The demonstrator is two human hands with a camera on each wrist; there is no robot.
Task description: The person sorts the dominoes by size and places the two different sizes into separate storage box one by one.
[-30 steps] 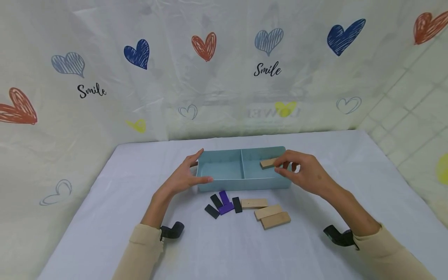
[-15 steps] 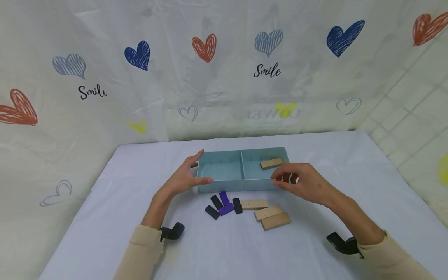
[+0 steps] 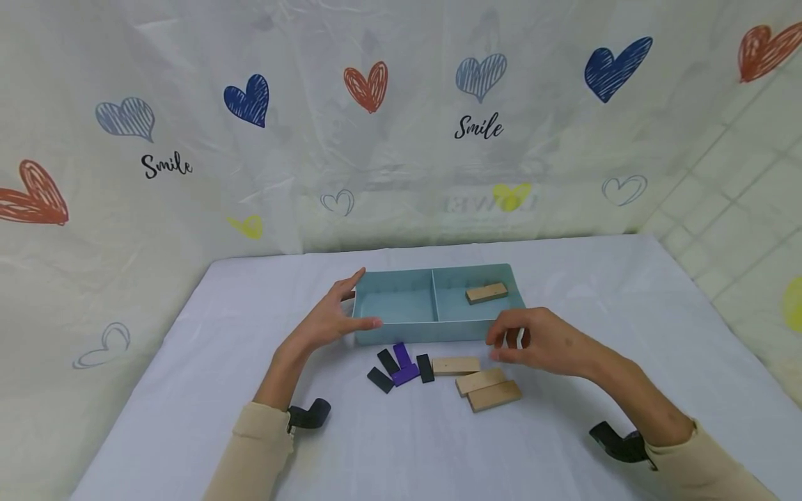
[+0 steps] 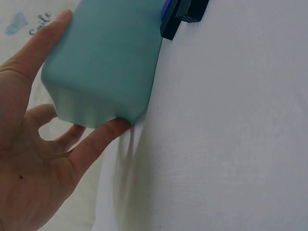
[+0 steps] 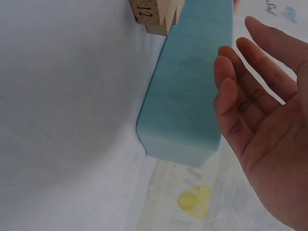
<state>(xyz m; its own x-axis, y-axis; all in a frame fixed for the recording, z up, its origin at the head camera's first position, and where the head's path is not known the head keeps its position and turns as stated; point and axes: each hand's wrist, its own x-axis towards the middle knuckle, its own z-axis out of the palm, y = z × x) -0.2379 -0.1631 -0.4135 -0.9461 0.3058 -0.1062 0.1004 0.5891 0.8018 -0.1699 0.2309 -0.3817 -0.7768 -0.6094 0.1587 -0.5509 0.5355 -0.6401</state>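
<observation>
A pale blue two-compartment tray stands at the middle of the table. My left hand holds its left end, thumb at the front rim and a finger at the back corner. In the left wrist view, other fingers touch the tray's end wall. My right hand, fingers loosely curled and holding nothing, hovers by the tray's front right corner. One wooden block lies in the right compartment. Before the tray lie three wooden blocks, one straight, two side by side.
Left of the wooden blocks are small black blocks and purple blocks, some touching. A number 12 marks one wooden block's end. A white cloth covers the table, and a heart-printed sheet hangs behind.
My right hand has let go of the wooden block in the right compartment, drawn back over the front rim and come down toward the blocks. The left hand stays put.
</observation>
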